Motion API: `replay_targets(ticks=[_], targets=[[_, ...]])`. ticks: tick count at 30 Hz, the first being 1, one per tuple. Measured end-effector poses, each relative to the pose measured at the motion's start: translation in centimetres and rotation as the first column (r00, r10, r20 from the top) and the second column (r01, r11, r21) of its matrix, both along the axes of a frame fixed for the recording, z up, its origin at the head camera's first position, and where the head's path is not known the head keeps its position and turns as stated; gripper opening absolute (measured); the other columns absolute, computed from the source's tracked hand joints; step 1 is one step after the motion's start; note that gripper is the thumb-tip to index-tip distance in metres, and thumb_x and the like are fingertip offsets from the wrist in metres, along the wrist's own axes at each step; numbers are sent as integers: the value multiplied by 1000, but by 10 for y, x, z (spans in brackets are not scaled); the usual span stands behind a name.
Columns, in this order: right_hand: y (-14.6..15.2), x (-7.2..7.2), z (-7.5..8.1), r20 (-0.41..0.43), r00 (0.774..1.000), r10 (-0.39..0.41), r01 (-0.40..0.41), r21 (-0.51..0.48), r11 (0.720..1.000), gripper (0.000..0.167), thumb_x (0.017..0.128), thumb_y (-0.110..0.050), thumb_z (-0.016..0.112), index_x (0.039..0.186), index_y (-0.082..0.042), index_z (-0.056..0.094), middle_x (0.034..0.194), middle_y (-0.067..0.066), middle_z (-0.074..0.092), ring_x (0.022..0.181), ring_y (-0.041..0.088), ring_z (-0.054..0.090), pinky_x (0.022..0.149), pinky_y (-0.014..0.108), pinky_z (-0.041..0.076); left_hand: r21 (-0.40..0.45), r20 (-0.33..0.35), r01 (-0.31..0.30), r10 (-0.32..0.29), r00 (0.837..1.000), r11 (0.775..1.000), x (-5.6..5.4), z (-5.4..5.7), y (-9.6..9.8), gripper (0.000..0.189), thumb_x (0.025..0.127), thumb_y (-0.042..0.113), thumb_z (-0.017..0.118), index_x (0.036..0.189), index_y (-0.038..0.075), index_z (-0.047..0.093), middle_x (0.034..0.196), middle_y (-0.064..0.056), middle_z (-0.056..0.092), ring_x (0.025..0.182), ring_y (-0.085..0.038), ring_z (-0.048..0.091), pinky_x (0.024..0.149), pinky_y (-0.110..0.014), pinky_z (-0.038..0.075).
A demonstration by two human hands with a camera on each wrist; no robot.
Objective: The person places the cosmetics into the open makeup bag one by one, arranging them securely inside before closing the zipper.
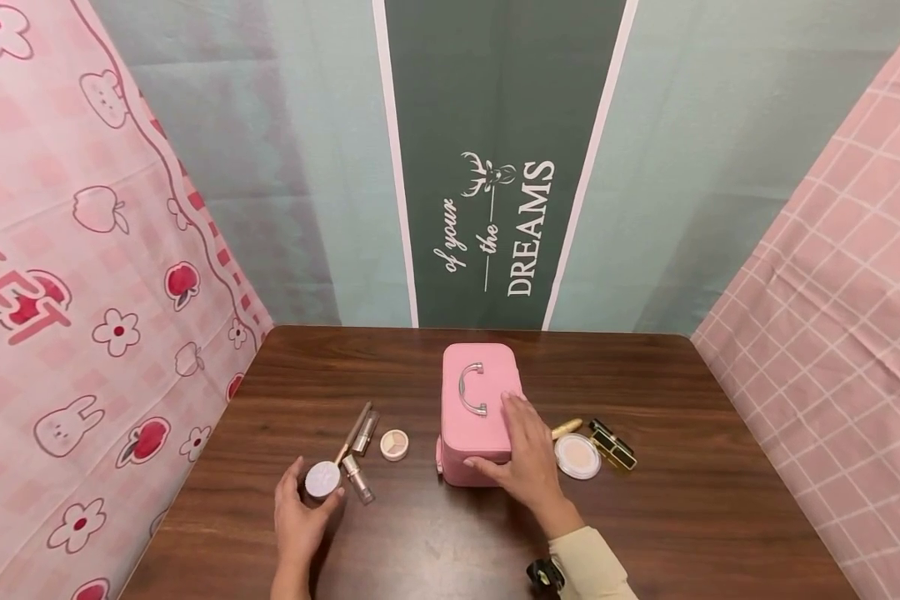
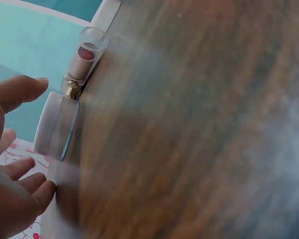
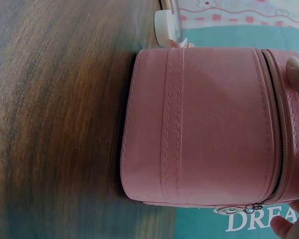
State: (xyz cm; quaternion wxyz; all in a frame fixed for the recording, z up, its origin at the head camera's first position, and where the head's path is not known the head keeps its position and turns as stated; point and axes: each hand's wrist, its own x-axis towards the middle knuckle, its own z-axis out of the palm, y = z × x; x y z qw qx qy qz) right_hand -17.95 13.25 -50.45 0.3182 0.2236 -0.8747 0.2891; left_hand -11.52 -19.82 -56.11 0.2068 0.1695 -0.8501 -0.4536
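Observation:
A pink vanity case (image 1: pixel 480 433) with a silver top handle (image 1: pixel 463 390) stands upright and closed at mid-table. My right hand (image 1: pixel 528 450) grips its lid at the near right corner. In the right wrist view, the thumb (image 3: pixel 297 74) lies on the lid above the zip (image 3: pixel 278 124), and a fingertip shows near the zip pull. On the left, a round jar with a pale lid (image 1: pixel 322 480) sits between the thumb and fingers of my left hand (image 1: pixel 300 512). The left wrist view shows a gap between these spread fingers and the jar (image 2: pixel 54 124).
Beside the jar lie a slim pencil (image 1: pixel 354 433), two lipsticks (image 1: pixel 366 432) (image 1: pixel 357 479) and a round three-colour palette (image 1: pixel 394 445). Right of the case are a gold tube (image 1: pixel 567 428), a round compact (image 1: pixel 577 457) and black-and-gold tubes (image 1: pixel 612 444). Curtains (image 1: pixel 330 208) hang behind the table (image 1: pixel 435 542).

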Motion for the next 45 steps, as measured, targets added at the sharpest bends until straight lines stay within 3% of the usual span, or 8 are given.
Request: replay_targets(ticks=[7, 13, 18, 30, 36, 39, 45], targets=[[-1, 0, 0, 14, 1000, -22, 21, 65, 998, 91, 63, -65, 72, 127, -4, 52, 131, 20, 46, 122, 37, 39, 91, 59, 30, 14, 117, -22, 20, 993, 1000, -1, 2, -2, 89, 65, 9, 82, 136, -9, 31, 129, -33, 32, 120, -46, 31, 96, -57, 25], [-2, -1, -1, -37, 998, -51, 57, 175, 983, 85, 65, -69, 67, 123, -8, 56, 129, 20, 47, 123, 38, 38, 94, 63, 21, -13, 132, -41, 43, 990, 999, -1, 3, -4, 87, 65, 10, 81, 134, -12, 33, 129, -34, 32, 120, -47, 31, 96, -56, 25], [-3, -1, 0, -73, 996, -42, 58, 230, 972, 86, 65, -67, 68, 124, -6, 56, 128, 19, 50, 124, 37, 39, 97, 61, 21, -19, 129, -52, 54, 990, 998, 0, 5, -5, 84, 65, 9, 81, 132, -13, 35, 129, -33, 32, 120, -47, 31, 96, -56, 26], [2, -4, 1, -66, 997, 36, -23, 183, 983, 83, 66, -59, 74, 124, -3, 56, 126, 20, 51, 119, 36, 45, 93, 50, 37, -9, 147, -38, 39, 988, 999, -2, 1, -5, 71, 64, 11, 81, 122, -13, 48, 130, -32, 32, 120, -47, 31, 95, -56, 26], [2, -7, -3, -115, 992, 44, -27, 146, 989, 84, 65, -63, 73, 121, -2, 58, 123, 19, 53, 114, 35, 48, 87, 50, 42, -3, 146, -43, 43, 988, 999, -3, 0, -5, 65, 65, 10, 81, 118, -11, 52, 129, -31, 32, 119, -47, 32, 94, -56, 27], [-1, -6, -4, -129, 992, 10, 8, 137, 991, 83, 64, -63, 73, 118, -1, 58, 121, 19, 54, 113, 36, 49, 87, 50, 42, -5, 141, -43, 44, 989, 999, -3, -2, -4, 63, 65, 10, 82, 117, -11, 53, 129, -31, 33, 119, -46, 33, 93, -55, 28], [-20, 3, 4, -104, 979, -177, 192, 155, 969, 87, 56, -69, 70, 108, -1, 57, 121, 22, 52, 114, 39, 47, 78, 57, 40, -8, 127, -42, 42, 991, 999, -4, -3, -3, 62, 65, 10, 81, 116, -11, 54, 128, -31, 34, 118, -46, 34, 93, -55, 28]])
